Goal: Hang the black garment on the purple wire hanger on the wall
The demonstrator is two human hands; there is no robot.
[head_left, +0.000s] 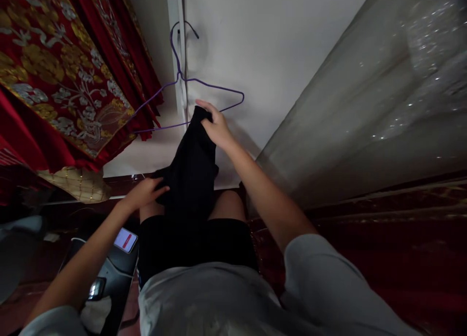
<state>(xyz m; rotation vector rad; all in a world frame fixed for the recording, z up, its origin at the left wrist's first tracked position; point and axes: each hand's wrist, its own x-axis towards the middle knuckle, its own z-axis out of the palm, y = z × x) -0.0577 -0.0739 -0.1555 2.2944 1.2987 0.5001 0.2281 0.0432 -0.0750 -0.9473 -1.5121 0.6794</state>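
Note:
A black garment (pixel 191 168) hangs between my two hands in front of my legs; its exact kind does not show. My right hand (pixel 216 125) pinches its upper end, thumb in front, close to the wall. Lower down, my left hand (pixel 148 192) grips the garment's left edge. Behind the upper end, a purple wire hanger (pixel 213 86) hangs by its hook at a white strip on the wall. The garment's top overlaps the hanger's bottom bar, and I cannot tell whether they touch.
Red cloth with gold and silver flowers (pixel 65 68) drapes at the left, overlapping the hanger's left end. A large plastic-wrapped panel (pixel 339 97) leans at the right. A lit phone (pixel 126 240) lies on a dark surface at lower left, near a white crumpled piece (pixel 96 314).

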